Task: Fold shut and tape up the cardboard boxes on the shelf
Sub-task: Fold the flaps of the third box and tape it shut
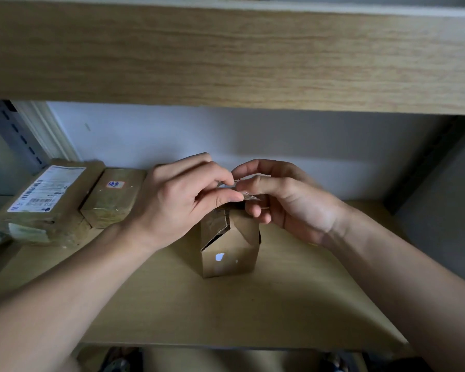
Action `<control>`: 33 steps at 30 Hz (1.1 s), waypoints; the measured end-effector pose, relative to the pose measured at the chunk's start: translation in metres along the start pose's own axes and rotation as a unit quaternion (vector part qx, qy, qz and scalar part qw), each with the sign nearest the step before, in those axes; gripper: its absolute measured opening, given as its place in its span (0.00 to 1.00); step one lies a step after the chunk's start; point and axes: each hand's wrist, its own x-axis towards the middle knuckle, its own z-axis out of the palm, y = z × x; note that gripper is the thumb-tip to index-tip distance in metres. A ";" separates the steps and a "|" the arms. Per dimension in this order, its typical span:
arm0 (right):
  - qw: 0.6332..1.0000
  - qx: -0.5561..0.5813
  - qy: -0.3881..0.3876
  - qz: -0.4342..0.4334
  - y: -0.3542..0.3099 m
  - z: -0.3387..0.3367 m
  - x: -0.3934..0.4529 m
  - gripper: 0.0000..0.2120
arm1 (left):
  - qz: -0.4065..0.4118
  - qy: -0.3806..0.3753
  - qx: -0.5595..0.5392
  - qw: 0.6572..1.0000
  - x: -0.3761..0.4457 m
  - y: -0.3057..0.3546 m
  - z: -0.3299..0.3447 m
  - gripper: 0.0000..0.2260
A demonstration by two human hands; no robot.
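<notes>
a small cardboard box (230,248) stands upright near the middle of the wooden shelf (279,304), one corner turned toward the front edge. its top is not closed: a flap (215,226) on the left side stands up at a slant, and there is a dark gap under it. what is inside the box cannot be seen from here. a small white patch sits on its front face.

both hands are up above the box top, close together. the left hand (180,200) has its thumb and forefinger pressed together, pinching a bit of clear tape (235,187), the other fingers curled in behind. the right hand (282,194) faces it with its fingers curled, and its thumb and forefinger nip the same shiny strip from the other side. the tape is crumpled and glinting between the two sets of fingertips, just over the open flaps; whether it touches the cardboard is hard to tell.

on the left of the shelf, well apart from the open box, lie two flat parcels side by side and touching. the larger parcel (51,202) bears a white shipping label with barcodes and sits at the shelf's left end. the smaller parcel (113,201) has a small white sticker with red and blue marks and looks wrapped in clear tape. both are shut, so their contents stay hidden.

a thick wooden board (226,55) runs across above, and a pale wall (253,138) stands behind.
</notes>
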 end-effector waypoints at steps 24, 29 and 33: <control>0.996 -0.057 0.034 -0.058 -0.009 -0.003 0.000 0.18 | 0.051 0.047 0.068 0.995 0.001 -0.006 -0.018 0.21; 0.988 -0.082 0.073 -0.110 -0.009 0.002 -0.001 0.15 | 0.046 0.044 0.056 0.996 0.000 -0.008 -0.019 0.21; 0.979 -0.083 0.121 -0.138 -0.009 0.000 0.000 0.14 | 0.004 0.040 0.038 0.998 -0.005 -0.013 -0.019 0.20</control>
